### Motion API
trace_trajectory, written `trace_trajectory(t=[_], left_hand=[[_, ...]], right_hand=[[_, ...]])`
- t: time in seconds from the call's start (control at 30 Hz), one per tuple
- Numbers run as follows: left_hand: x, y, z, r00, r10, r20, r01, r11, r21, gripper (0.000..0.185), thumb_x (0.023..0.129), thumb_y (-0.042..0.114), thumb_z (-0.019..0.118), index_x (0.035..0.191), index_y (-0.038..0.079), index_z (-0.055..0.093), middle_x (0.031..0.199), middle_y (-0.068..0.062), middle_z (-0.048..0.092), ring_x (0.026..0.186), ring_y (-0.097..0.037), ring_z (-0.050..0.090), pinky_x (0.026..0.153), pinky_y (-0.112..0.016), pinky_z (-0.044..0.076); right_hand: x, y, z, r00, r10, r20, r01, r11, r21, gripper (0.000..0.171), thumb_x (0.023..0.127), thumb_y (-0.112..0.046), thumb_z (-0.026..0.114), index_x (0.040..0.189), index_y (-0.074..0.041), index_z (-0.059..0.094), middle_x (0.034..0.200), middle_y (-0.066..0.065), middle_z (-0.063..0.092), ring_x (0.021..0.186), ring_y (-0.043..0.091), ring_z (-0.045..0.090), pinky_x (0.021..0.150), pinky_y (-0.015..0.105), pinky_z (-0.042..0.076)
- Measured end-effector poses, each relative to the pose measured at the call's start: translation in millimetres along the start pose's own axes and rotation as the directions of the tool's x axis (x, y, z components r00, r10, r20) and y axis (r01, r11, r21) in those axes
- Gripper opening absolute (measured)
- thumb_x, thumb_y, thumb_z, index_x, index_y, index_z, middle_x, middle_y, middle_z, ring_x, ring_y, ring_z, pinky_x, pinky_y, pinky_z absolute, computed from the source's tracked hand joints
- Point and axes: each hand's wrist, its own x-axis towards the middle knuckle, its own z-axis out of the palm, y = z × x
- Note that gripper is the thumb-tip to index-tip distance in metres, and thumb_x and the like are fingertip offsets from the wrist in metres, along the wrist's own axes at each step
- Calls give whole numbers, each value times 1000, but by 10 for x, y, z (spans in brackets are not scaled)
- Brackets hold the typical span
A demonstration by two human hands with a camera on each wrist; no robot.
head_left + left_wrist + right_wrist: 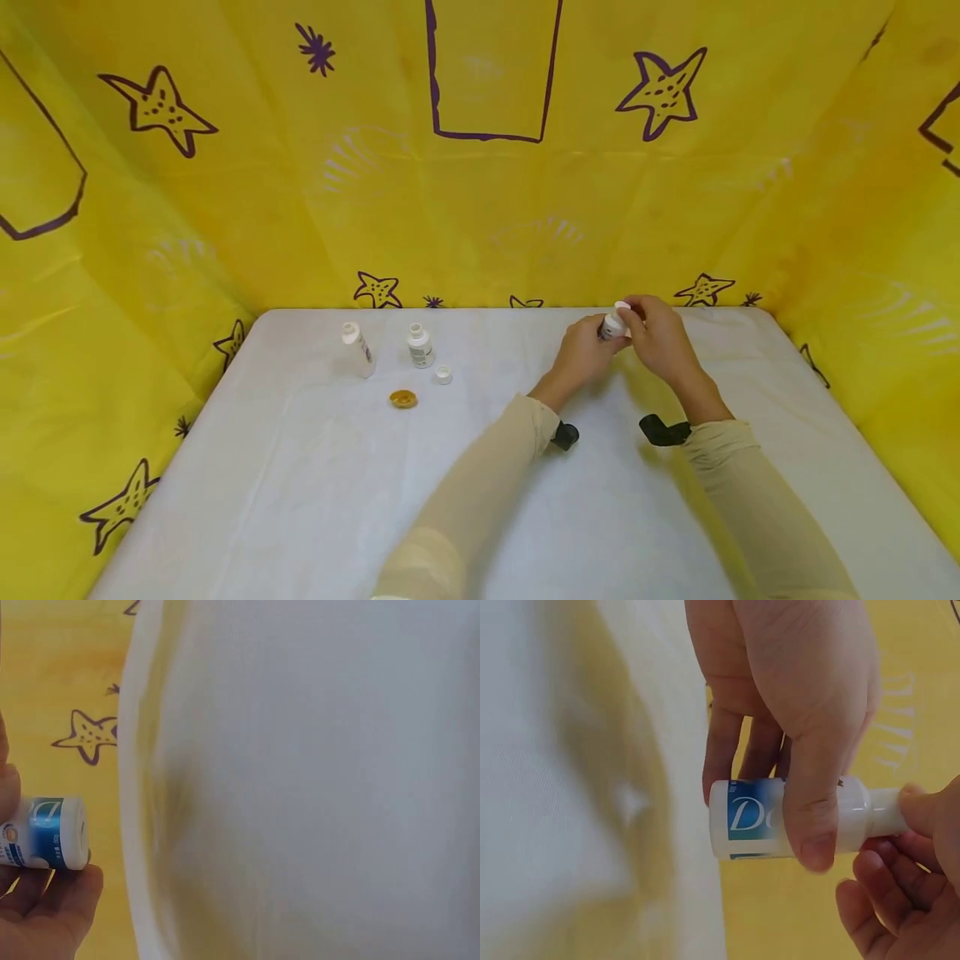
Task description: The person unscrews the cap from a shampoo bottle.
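Both hands hold a small white bottle with a blue label [613,323] above the far side of the white table [300,500]. My left hand [592,337] grips the bottle's body; in the right wrist view its thumb lies across the bottle [765,817]. My right hand [637,321] pinches the white cap end [889,811] with its fingertips [922,806]. In the left wrist view the bottle's base [52,832] shows at the left edge, resting on curled fingers [60,900].
At the far left of the table stand a leaning white bottle [357,349] and a small uncapped bottle [420,346]. A white cap [443,375] and a gold lid [403,399] lie near them. Yellow star-printed sheeting [487,208] walls three sides.
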Motion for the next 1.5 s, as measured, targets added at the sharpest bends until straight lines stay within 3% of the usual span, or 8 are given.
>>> trace_trajectory(t=[0.1,0.23,0.37,0.63,0.83,1.07,1.17,1.5], left_hand=[[-25,-21,-68,1000,15,-15,-14,1000,14,31,94,34,75,117,13,72,112,0,74,94,-9,65,85,-23,55],[-75,-10,-168,1000,12,-25,-10,998,69,30,94,35,75,115,13,73,108,-1,75,90,-10,65,80,-22,54],[-135,3,-261,1000,-6,-17,8,992,122,31,94,35,74,113,11,73,105,-2,75,84,-11,63,74,-21,51],[-295,-40,-418,999,-49,-20,51,989,142,35,95,37,73,115,8,72,107,-5,74,86,-13,62,73,-23,51],[-446,-50,-600,999,16,-47,-9,990,144,41,95,40,72,125,13,70,108,-4,71,93,-15,63,76,-24,51],[-615,44,-869,989,114,-91,-104,989,103,38,95,37,72,126,14,68,97,-2,65,84,-17,58,69,-23,45],[-685,76,-955,983,137,-120,-127,988,87,38,94,35,74,126,14,69,103,-2,67,89,-16,60,73,-22,48],[-874,113,-1168,944,258,-205,-239,964,115,39,92,32,77,125,14,70,113,-4,71,98,-18,63,81,-27,54]], right_hand=[[4,-51,39,1000,-5,-15,6,1000,14,43,107,-24,53,132,11,55,121,31,62,108,42,60,91,55,52],[0,-126,103,999,3,-42,-2,1000,25,40,104,-22,60,127,11,58,113,28,65,101,39,62,78,38,54],[0,-198,196,997,33,-72,-31,999,24,39,101,-23,66,120,10,60,106,25,66,94,36,62,68,24,48],[-12,-331,370,993,74,-93,-70,996,53,44,98,-30,70,117,8,61,101,22,65,88,33,60,71,30,47],[-85,-518,398,989,67,-131,-55,994,92,44,95,-31,74,117,5,63,104,21,69,93,32,65,73,24,49],[-185,-816,382,973,16,-231,25,985,172,39,89,-24,81,112,4,66,97,20,72,82,26,62,62,11,45],[-222,-916,377,970,-11,-242,60,979,197,38,89,-23,81,111,3,66,96,19,72,79,21,59,61,10,44],[-294,-1133,394,957,-118,-263,184,953,241,33,86,-15,83,107,4,65,87,17,68,73,14,53,62,10,43]])
